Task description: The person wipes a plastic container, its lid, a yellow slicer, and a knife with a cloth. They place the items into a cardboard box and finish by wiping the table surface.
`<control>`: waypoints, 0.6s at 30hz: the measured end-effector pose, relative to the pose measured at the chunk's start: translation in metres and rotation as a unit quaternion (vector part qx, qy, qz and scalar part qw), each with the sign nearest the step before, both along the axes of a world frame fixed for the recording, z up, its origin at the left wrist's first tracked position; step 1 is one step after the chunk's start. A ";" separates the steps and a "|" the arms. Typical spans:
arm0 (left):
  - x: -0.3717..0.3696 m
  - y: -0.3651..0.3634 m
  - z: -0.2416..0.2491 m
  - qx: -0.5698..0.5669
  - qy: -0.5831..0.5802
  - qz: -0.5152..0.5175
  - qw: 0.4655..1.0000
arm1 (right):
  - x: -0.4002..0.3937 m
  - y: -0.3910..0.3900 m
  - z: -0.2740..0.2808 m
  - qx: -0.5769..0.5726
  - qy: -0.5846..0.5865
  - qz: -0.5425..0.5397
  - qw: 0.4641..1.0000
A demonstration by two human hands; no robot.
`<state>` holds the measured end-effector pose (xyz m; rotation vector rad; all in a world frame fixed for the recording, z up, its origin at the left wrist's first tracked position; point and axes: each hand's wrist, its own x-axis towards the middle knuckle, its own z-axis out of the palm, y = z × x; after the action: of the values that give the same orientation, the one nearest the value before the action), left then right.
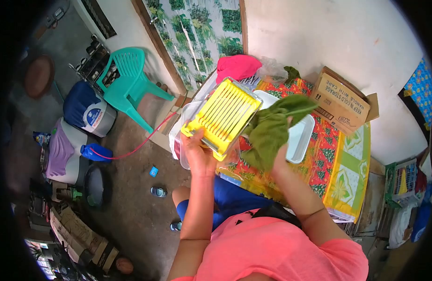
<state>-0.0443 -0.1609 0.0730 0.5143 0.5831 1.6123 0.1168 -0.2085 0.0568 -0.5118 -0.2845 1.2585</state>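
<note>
Nearest is the person's pink shirt (277, 248), with blue shorts (234, 196) beyond its hem and something black between them at the waist.

Past the shorts, the left hand (197, 151) grasps the lower left corner of a yellow rack (220, 117), fingers mostly hidden beneath it. The rack is a frame of parallel yellow bars with metal along its edge, held up tilted in front of a clear tub (190, 111); whether they touch cannot be told. The right hand (281, 152) grasps a bunched green cloth (267, 136), which covers part of the fingers; one end of it fans out to the right, blurred. The cloth is just beside the rack; contact is unclear.

Below the cloth, a white tray (301, 140) lies on the surface (322, 171), which is spread with patterned covers. Farther back on it stand an open carton (340, 100), a clear bag (272, 69) and a pink cloth (237, 67).

Off to the left, on the floor (131, 206), are a slipper (158, 191), a black basin (95, 185), a blue jug (96, 152) and a green chair (127, 82). Behind rises a leaf-patterned door (197, 33).
</note>
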 end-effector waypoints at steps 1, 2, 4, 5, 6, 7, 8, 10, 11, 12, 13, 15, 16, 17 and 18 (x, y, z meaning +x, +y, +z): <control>0.010 -0.002 0.001 -0.010 0.005 0.016 1.000 | -0.013 -0.007 -0.006 0.021 0.046 0.053 0.997; 0.020 -0.007 0.005 -0.022 -0.001 0.002 1.000 | -0.043 0.000 -0.011 0.022 -0.182 -0.087 0.979; 0.029 -0.017 -0.003 0.009 0.026 -0.014 1.000 | -0.055 0.003 -0.013 -0.010 -0.376 -0.181 0.908; 0.032 -0.021 -0.004 0.013 0.046 -0.009 0.999 | -0.043 0.010 -0.013 -0.014 -0.325 -0.184 0.928; 0.033 -0.023 -0.006 0.039 0.038 -0.012 0.998 | -0.030 0.021 -0.013 -0.015 -0.272 -0.184 0.944; 0.033 -0.026 -0.009 0.064 0.030 -0.014 0.997 | -0.018 0.031 -0.009 -0.017 -0.219 -0.182 0.958; 0.031 -0.028 -0.012 0.089 0.024 -0.015 0.996 | -0.003 0.037 -0.003 -0.031 -0.166 -0.143 0.975; 0.021 -0.030 -0.017 0.121 0.057 -0.032 0.990 | 0.021 0.046 0.007 -0.014 -0.070 -0.060 0.996; 0.016 -0.029 -0.017 0.138 0.073 -0.042 0.987 | 0.031 0.050 0.011 -0.012 -0.117 -0.026 0.993; 0.012 -0.030 -0.010 0.133 0.089 -0.050 0.986 | 0.046 0.060 0.000 -0.018 -0.267 -0.005 0.963; 0.006 -0.028 -0.008 0.128 0.110 -0.059 0.984 | 0.054 0.066 -0.004 -0.025 -0.411 0.015 0.911; -0.006 -0.027 -0.006 0.114 0.152 -0.075 0.979 | 0.064 0.065 -0.002 0.022 -0.416 0.052 0.908; -0.009 -0.026 -0.003 0.110 0.137 -0.083 0.981 | 0.066 0.065 0.002 0.045 -0.417 0.073 0.905; -0.011 -0.025 0.000 0.102 0.129 -0.089 0.982 | 0.071 0.067 0.000 0.058 -0.460 0.073 0.883; -0.014 -0.025 0.003 0.094 0.121 -0.095 0.984 | 0.074 0.070 0.002 0.071 -0.501 0.074 0.859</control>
<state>-0.0586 -0.1859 0.0762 0.8902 0.5450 1.4396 0.1905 -0.1384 0.0590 -1.0081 -1.3065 1.0044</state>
